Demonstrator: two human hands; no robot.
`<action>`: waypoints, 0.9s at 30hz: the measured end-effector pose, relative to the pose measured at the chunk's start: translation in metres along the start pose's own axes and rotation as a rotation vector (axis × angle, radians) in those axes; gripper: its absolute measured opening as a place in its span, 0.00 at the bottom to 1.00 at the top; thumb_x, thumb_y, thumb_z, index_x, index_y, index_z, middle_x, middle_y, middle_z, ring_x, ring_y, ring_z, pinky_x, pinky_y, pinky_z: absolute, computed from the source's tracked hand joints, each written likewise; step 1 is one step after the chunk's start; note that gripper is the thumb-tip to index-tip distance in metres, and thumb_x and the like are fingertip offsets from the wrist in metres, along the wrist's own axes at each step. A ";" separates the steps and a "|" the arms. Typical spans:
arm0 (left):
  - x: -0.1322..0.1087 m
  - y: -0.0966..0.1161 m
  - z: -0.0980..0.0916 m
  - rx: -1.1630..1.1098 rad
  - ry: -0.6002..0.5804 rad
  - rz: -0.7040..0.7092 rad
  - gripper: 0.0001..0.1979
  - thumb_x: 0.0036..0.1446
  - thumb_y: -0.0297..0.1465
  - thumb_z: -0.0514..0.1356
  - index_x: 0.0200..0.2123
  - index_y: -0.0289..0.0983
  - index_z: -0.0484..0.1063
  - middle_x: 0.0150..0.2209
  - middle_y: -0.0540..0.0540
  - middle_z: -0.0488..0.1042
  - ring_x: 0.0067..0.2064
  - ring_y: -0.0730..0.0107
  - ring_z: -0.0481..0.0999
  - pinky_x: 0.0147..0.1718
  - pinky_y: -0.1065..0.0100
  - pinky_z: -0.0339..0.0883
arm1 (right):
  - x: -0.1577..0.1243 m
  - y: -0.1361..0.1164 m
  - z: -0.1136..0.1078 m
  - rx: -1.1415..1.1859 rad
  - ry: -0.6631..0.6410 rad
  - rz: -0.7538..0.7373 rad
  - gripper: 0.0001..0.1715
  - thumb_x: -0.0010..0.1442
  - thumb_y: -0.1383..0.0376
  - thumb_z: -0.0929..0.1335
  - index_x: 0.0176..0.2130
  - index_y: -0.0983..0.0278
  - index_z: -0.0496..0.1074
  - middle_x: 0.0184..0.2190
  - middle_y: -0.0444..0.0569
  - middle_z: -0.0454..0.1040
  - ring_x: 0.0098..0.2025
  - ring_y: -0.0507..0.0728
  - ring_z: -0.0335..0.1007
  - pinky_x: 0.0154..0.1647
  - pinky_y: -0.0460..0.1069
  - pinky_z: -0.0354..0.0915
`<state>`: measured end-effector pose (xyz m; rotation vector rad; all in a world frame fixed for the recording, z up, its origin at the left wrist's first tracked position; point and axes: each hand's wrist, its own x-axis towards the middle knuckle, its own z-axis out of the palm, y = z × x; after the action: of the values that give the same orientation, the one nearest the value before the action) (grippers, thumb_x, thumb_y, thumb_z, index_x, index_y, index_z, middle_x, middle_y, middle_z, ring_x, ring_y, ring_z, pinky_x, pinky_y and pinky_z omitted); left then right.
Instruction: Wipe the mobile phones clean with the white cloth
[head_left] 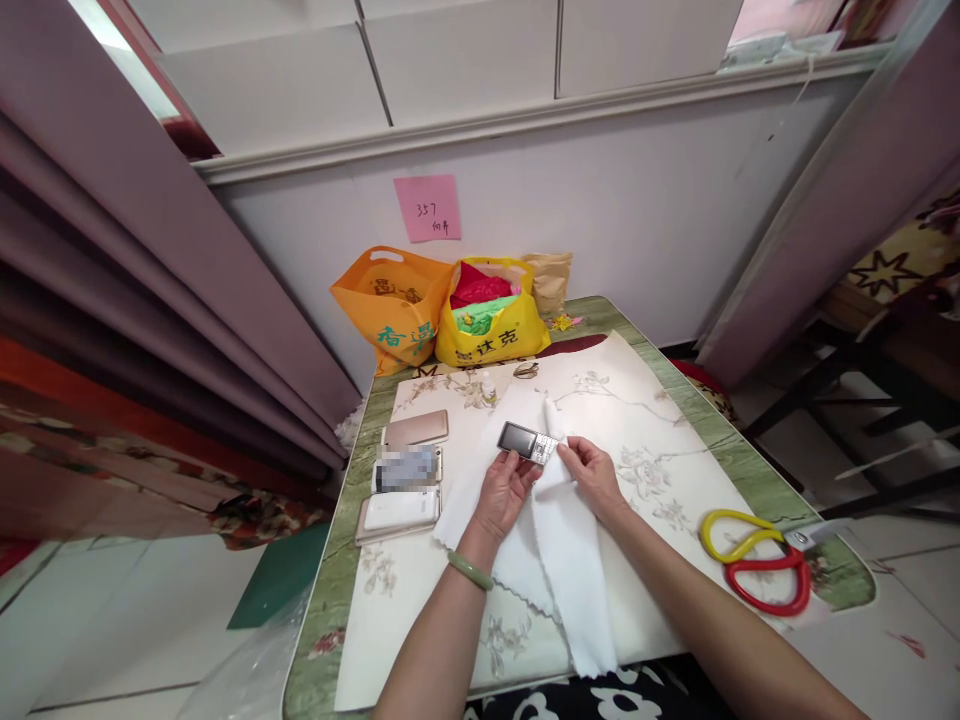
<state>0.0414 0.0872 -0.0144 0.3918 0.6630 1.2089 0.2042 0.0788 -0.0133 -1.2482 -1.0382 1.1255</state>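
Observation:
A small keypad mobile phone (519, 439) with a dark screen and silver keys is held above the table. My left hand (504, 492) grips it from below, thumb on its lower edge. At the phone's keypad end, my right hand (592, 474) pinches a white cloth (574, 560) against it. The cloth drapes down over the table's front and also spreads under my left hand. To the left lie several other phones: a rose-gold one (417, 428), one with a blurred-out screen (405, 469), and a white one (402, 510) resting over another gold one.
Yellow-and-red scissors (757, 560) lie at the right edge, blades pointing outward. Along the back stand an orange bag (397, 310), a yellow bag (491, 335) with coloured material inside, and a brown paper pouch (551, 280). A small bottle (489, 388) stands behind the cloth.

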 end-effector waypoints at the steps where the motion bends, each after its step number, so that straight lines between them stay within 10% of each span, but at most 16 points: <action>1: 0.001 -0.001 0.001 -0.002 0.014 0.012 0.12 0.55 0.30 0.65 0.42 0.33 0.74 0.39 0.42 0.79 0.37 0.69 0.78 0.35 0.69 0.73 | -0.001 0.001 -0.001 0.004 0.000 -0.001 0.23 0.53 0.47 0.71 0.37 0.64 0.74 0.27 0.45 0.73 0.27 0.52 0.64 0.27 0.46 0.60; 16: -0.001 -0.010 0.005 0.057 0.137 0.102 0.31 0.56 0.53 0.56 0.48 0.30 0.70 0.41 0.32 0.78 0.44 0.50 0.79 0.47 0.46 0.70 | 0.011 -0.002 -0.031 0.611 0.246 0.157 0.11 0.52 0.55 0.73 0.31 0.59 0.75 0.29 0.42 0.76 0.31 0.54 0.71 0.33 0.49 0.69; 27: -0.011 -0.006 0.011 0.188 0.018 0.114 0.24 0.48 0.30 0.67 0.48 0.36 0.65 0.46 0.36 0.77 0.46 0.52 0.78 0.46 0.48 0.71 | -0.006 0.010 -0.019 0.606 0.150 0.145 0.11 0.47 0.60 0.76 0.26 0.61 0.71 0.22 0.38 0.68 0.25 0.49 0.62 0.26 0.44 0.63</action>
<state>0.0505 0.0751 -0.0073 0.5831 0.7808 1.2631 0.2217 0.0692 -0.0242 -0.9053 -0.4412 1.3082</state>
